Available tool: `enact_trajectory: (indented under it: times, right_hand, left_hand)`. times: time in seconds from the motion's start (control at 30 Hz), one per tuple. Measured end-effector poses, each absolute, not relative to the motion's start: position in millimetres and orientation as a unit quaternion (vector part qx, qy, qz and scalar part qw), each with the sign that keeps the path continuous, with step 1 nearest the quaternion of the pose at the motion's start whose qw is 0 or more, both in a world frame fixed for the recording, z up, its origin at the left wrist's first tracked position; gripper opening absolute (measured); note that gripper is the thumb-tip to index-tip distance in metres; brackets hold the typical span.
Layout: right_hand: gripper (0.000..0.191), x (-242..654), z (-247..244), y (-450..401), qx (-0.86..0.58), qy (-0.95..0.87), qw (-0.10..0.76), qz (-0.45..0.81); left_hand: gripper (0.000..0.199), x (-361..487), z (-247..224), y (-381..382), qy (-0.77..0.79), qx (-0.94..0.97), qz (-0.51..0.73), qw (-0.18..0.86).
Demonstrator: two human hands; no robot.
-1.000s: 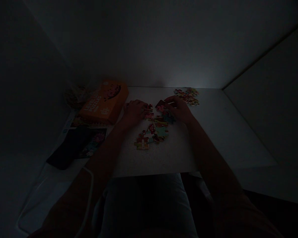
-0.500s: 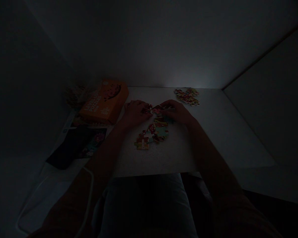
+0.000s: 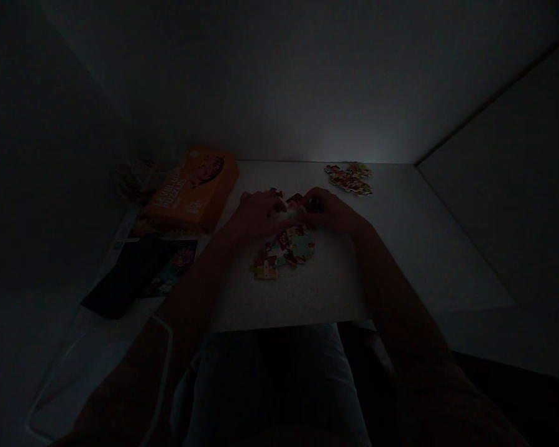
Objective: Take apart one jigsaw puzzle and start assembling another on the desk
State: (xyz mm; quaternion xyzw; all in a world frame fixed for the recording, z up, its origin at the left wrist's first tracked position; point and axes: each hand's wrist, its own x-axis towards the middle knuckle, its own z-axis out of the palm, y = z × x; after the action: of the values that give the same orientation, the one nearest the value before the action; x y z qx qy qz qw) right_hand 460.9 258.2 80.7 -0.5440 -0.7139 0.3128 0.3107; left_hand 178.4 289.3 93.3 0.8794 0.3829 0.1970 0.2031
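Coloured jigsaw puzzle pieces (image 3: 284,245) lie joined in a loose patch at the middle of the white table (image 3: 345,273). My left hand (image 3: 258,214) rests at the patch's far edge, its fingers reaching right over pieces. My right hand (image 3: 326,210) is close by, its fingertips closed on a dark red puzzle piece (image 3: 295,200). The hands nearly meet, and they hide part of the patch. The dim light hides the finer details of the fingers.
A loose heap of puzzle pieces (image 3: 349,179) lies at the table's far right. An orange puzzle box (image 3: 190,191) stands at the far left, with a dark flat object (image 3: 128,276) and a printed picture sheet (image 3: 174,264) nearer. Walls rise behind and to the right.
My hands have drawn closer together over the pieces, and my left hand now covers more of them. The picture has grown slightly darker.
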Motion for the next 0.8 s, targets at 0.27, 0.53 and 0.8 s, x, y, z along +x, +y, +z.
enact_trajectory:
  times: [0.27,0.53,0.8]
  right_hand:
    - [0.049,463.8,78.6,262.3,-0.567,-0.665,0.37,0.314]
    - [0.039,471.8,73.1,269.2,-0.593,-0.648,0.409,0.246]
    - [0.036,472.7,69.1,272.2,-0.582,-0.669,0.401,0.229]
  left_hand:
    - [0.082,186.9,108.5,269.4,0.301,0.921,0.106,0.224]
    - [0.071,179.2,106.5,280.0,0.32,0.86,0.149,0.369]
    - [0.039,178.0,94.1,294.9,0.36,0.803,0.266,0.393]
